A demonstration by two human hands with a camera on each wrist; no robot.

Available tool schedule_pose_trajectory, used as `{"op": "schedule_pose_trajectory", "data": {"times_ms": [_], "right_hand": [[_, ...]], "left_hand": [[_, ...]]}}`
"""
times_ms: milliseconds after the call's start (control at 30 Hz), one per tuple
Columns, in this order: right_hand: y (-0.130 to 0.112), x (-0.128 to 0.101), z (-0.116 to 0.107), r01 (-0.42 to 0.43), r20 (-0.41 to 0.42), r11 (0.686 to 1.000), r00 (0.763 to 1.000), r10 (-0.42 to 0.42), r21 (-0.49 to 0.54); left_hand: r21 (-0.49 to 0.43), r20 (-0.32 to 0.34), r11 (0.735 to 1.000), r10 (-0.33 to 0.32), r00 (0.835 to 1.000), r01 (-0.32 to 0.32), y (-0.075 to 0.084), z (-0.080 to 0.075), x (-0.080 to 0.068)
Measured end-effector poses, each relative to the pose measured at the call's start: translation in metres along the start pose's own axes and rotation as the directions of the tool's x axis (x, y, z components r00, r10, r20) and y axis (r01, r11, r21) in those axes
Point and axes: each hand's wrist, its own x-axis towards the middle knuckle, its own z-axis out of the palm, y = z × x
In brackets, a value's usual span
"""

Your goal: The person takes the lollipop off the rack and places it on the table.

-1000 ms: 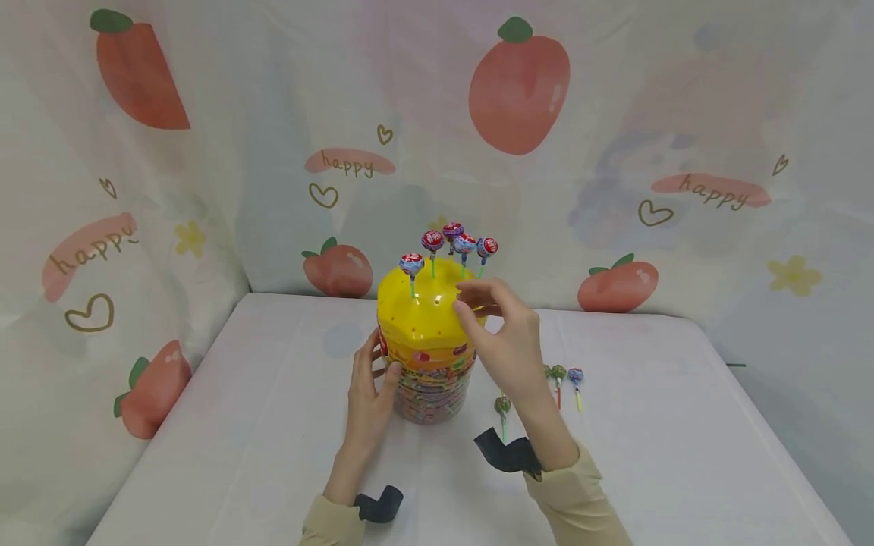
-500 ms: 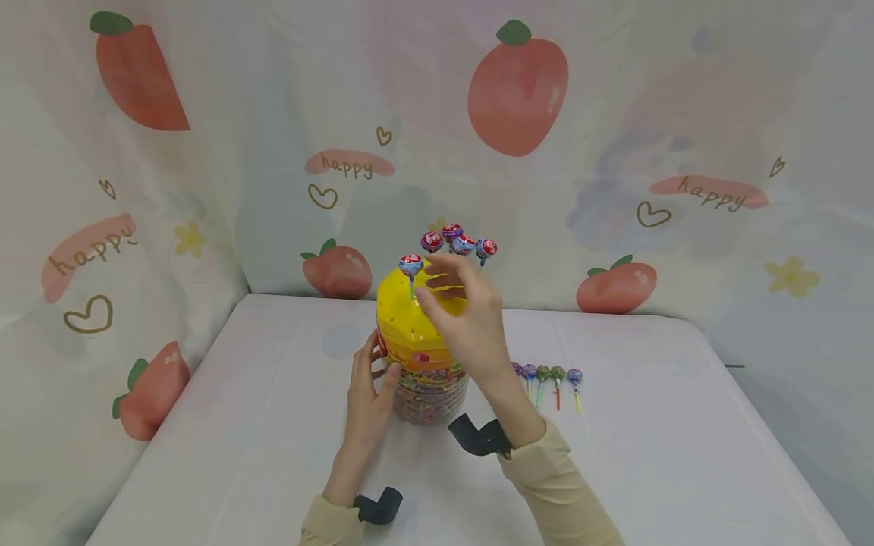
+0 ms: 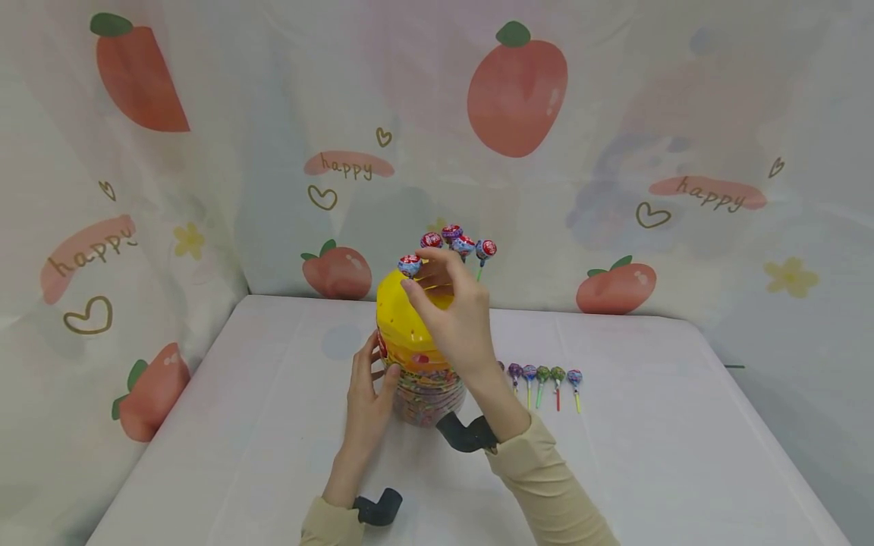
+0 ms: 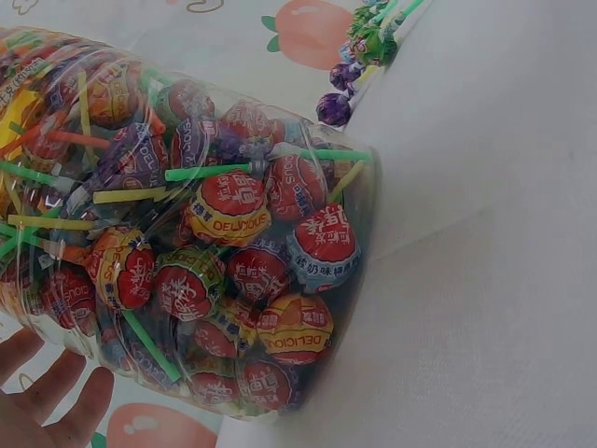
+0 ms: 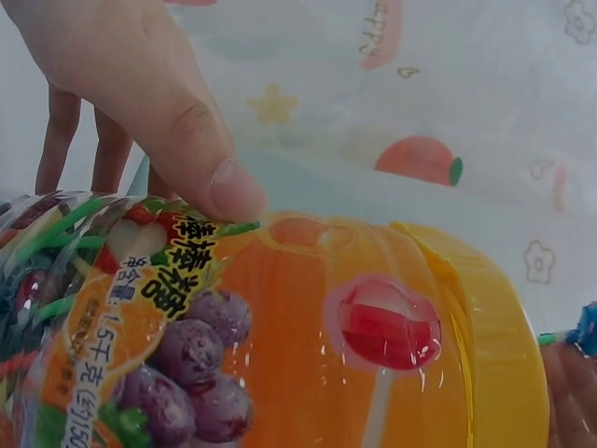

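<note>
A clear lollipop jar, packed with wrapped lollipops, stands upright under a yellow lid with small holes. Several lollipops stick up from the lid. At its front left is a blue-and-red lollipop. Close to this one, my right hand has thumb and index finger spread apart, the thumb covering its stick; a pinch is not visible. My left hand holds the jar's left side, its thumb against the label. In the left wrist view, its fingers lie along the jar.
A row of loose lollipops lies on the white-covered table right of the jar, partly behind my right forearm. A printed cloth backdrop hangs behind. A black wrist mount sits on my right wrist.
My right hand has moved left across the lid to the front-left lollipop, uncovering more of the row on the table. My left hand and the jar stay in place.
</note>
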Motion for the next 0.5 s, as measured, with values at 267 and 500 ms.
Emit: {"op": "schedule_pose_trajectory", "data": {"times_ms": [267,500], "right_hand": [[0.0004,0.0013,0.0037,0.006,-0.035,1.000,0.999,-0.007,-0.024],[0.0000,0.0025,0.0045,0.023,-0.041,0.999,0.999,-0.024,-0.037]], "left_hand": [[-0.007,-0.005,1.000,0.008,1.000,-0.008,-0.0004,0.0000,0.0002],[-0.006,-0.008,1.000,0.008,1.000,-0.008,-0.0004,0.0002,0.0003]]}}
